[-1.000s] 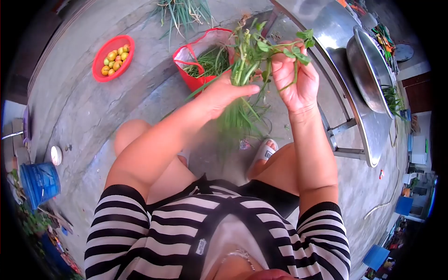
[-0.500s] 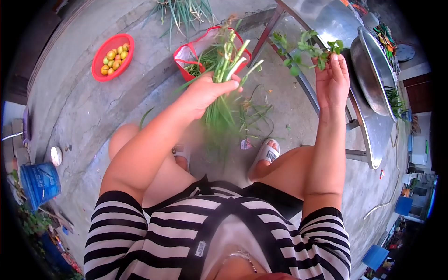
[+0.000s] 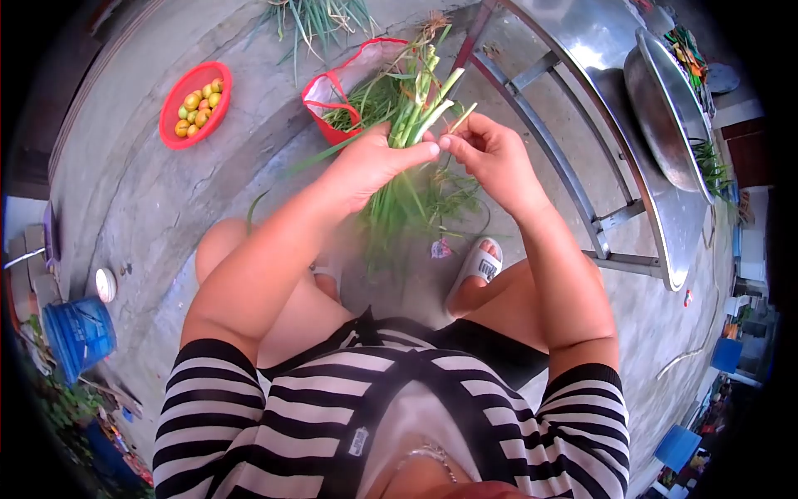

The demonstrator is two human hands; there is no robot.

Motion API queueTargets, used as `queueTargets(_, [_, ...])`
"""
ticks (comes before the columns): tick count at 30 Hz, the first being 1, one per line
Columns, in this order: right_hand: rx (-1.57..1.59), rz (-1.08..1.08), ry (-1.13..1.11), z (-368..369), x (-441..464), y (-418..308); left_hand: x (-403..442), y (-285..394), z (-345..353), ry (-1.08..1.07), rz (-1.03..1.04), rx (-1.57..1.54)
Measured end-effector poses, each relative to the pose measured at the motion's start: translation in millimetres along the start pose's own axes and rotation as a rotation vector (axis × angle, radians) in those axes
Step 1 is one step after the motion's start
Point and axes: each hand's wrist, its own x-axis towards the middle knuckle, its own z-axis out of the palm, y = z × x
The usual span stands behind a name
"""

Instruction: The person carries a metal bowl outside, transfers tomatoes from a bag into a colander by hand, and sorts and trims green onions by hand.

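Note:
My left hand (image 3: 374, 162) is closed around a bunch of leafy green stalks (image 3: 416, 104). Their pale cut ends point up and away from me, while the green leaves (image 3: 399, 204) hang blurred beneath the fist. Close against it, my right hand (image 3: 499, 162) pinches a thin green stalk (image 3: 463, 117) that sticks out at the bunch's right side. The two thumbs almost touch. Just beyond the left hand stands a red-rimmed white bag (image 3: 320, 90), with long grass-like greens (image 3: 374, 104) inside, partly hidden by the bunch.
A red plastic basket (image 3: 170, 125) of yellow-orange fruits is at the left. Long green onions (image 3: 320, 21) lie at the top. Metal table frame (image 3: 611, 216) and a large steel basin (image 3: 665, 125) stand on the right. Loose greens (image 3: 457, 195) lie on the floor near my slippered foot (image 3: 478, 270).
My right hand has come from the table side to the bunch and now pinches a stalk. The leafy sprig it held is out of sight. My left hand keeps its hold.

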Motion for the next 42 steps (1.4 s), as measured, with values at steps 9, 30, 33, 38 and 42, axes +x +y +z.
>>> queueTargets(9, [0.262, 0.114, -0.020, -17, 6, 4, 0, 3, -6, 0.028, 0.003, 0.101])
queueTargets(30, [0.153, 0.018, 0.034, 5, 11, 6, 0, 1, -4, -0.012, -0.024, 0.019])
queueTargets(33, [0.072, 0.001, 0.051, 8, 14, 14, 1, 3, -7, 0.022, -0.051, 0.061])
queueTargets(38, [0.025, -0.070, 0.004, 11, 19, 20, -1, 14, -20, -0.007, -0.170, 0.051])
queueTargets(42, [0.115, -0.142, 0.005, 14, 19, 20, -4, 19, -24, -0.038, -0.227, -0.039])
